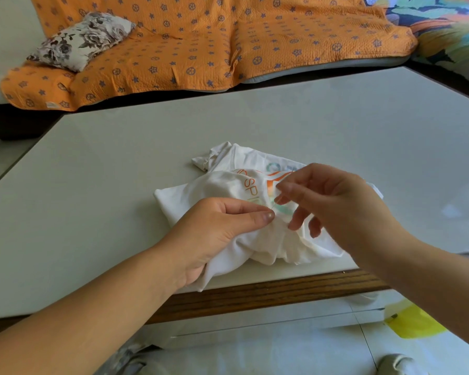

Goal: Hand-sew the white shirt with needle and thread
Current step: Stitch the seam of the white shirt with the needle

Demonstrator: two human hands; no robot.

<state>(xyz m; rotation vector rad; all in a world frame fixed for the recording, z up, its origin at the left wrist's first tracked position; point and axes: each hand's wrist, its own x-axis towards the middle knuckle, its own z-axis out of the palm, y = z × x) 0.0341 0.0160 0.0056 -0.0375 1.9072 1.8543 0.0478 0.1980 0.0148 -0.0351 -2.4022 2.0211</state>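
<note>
While bunched near table [98,163] front edge: white shirt [228,185], judged soft, light, shifting; left hand [214,234] clamping fold; right hand [333,201] pinching, presumably, needle; best gripped beside stitch.

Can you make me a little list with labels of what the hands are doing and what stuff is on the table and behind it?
place: pale table with a wooden front edge
shirt: white shirt, bunched up near the front edge, orange letters showing
left hand: left hand grips a fold of the shirt, thumb pressing on top
right hand: right hand pinches something thin above the print, probably the needle; too small to be sure
thread: not clearly visible
behind: sofa under an orange cover, with a flowered pillow on it
</note>
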